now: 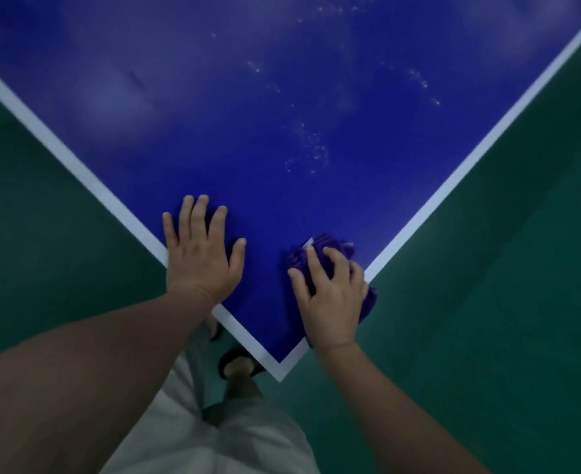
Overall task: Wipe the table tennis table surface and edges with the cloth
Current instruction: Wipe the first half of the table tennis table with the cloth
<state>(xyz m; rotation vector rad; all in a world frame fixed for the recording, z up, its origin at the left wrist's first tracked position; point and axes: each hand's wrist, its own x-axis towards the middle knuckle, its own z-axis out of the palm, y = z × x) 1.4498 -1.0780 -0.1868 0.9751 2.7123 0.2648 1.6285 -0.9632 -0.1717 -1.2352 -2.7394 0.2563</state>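
Head view, looking down at one corner of the blue table tennis worktop with white border line (282, 131), the corner pointing to bottom centre of frame, dark green floor (504, 302) on either side

Left hand (198, 258) lower centre-left of frame, flat palm down on the blue surface just inside the left white line, fingers (200, 213) straight and spread, holding nothing, looks like bracing

Right hand (332, 292) lower centre-right, on top of the bunched purple soft cloth (323, 248), fingers curled over it and pressing it down onto the worktop beside the right white edge line. Cloth sticks out beyond the fingertips toward upper frame, and a bit hangs past the table edge at the right of the hand. A small pale patch shows on the cloth near the fingertips, can't tell what it is

White specks (309, 148) scattered on the blue surface, centre to upper right, likely droplets or dust not yet wiped, so task looks partly done at best

Handling judgement: cloth is light, limp, crumples easily, no fragility; it will slide over the smooth hard worktop, so it wants downward palm pressure rather than a pinch. Best hold is over the top of the bunch as now, with loose ends tucked in. For the edge, wrap the cloth over the rim. Overhanging part could slip off

Person's pale shorts (214, 439) and a dark sandal (238, 364) at the bottom of frame, below the corner
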